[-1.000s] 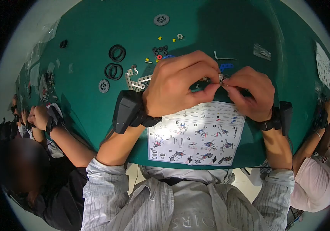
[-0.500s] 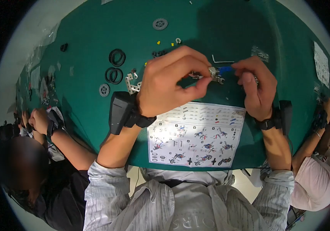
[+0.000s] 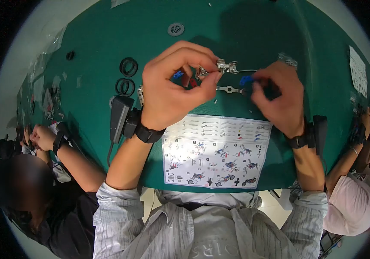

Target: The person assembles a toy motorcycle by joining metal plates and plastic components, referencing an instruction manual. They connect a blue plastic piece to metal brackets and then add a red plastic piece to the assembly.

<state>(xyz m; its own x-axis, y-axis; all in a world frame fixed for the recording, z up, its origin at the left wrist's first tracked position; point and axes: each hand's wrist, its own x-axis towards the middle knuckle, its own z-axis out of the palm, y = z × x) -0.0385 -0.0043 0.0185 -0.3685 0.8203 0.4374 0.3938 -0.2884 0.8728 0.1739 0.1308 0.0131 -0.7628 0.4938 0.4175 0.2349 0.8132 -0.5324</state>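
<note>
My left hand (image 3: 178, 84) pinches a small silver metal model assembly (image 3: 226, 66) between thumb and fingertips, above the green table. Beyond its palm show a blue part (image 3: 177, 74) and a red part (image 3: 193, 82), partly covered by the fingers. In the fingers of my right hand (image 3: 280, 95) is a small blue plastic piece (image 3: 246, 80), a short gap away from the metal assembly. Below the two hands' fingertips lies a small metal wrench (image 3: 230, 90). The thin rod of a hex key (image 3: 247, 70) runs behind the right fingers.
A printed instruction sheet (image 3: 217, 151) lies along the near edge. Black tyres (image 3: 125, 87) are left of my hand, a grey wheel (image 3: 176, 29) farther back. A small plastic bag (image 3: 287, 61) sits behind my right hand. People work at both sides; one hand (image 3: 42, 137) shows at left.
The blue piece, up against the metal assembly before, is now apart from it in my right hand. My left hand has moved left and up, turning the assembly.
</note>
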